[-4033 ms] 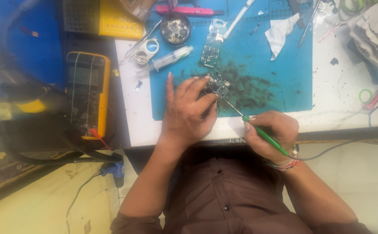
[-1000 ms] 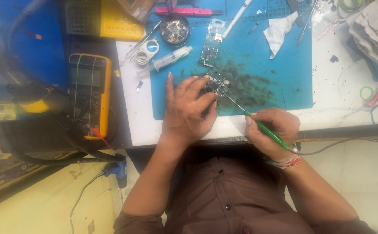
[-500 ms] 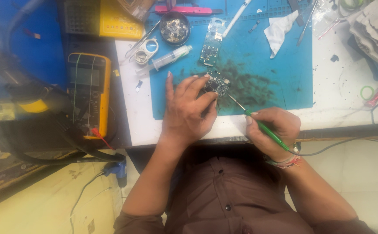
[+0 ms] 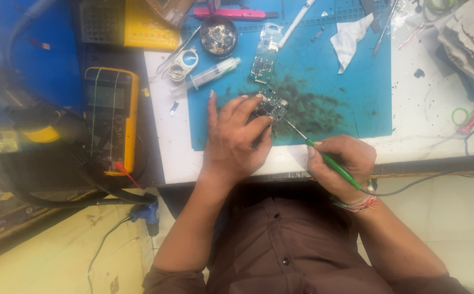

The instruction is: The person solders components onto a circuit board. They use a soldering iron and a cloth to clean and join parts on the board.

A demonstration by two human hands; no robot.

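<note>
On the blue mat (image 4: 356,103) near the table's (image 4: 411,147) front edge, the left hand (image 4: 236,139) pins a small circuit board (image 4: 272,106), its fingers (image 4: 248,103) pressed on the board's near side and left edge. The right hand (image 4: 339,160) rests at the front edge of the table, fingers clenched around a green-handled tool (image 4: 332,162) whose thin metal tip reaches up to the board's right corner. A second, longer circuit board (image 4: 262,62) lies just behind, toward the table's back edge, beside a syringe (image 4: 207,75) and a round dish of small parts (image 4: 219,35). A yellow multimeter (image 4: 109,117) sits off the table's left edge.
</note>
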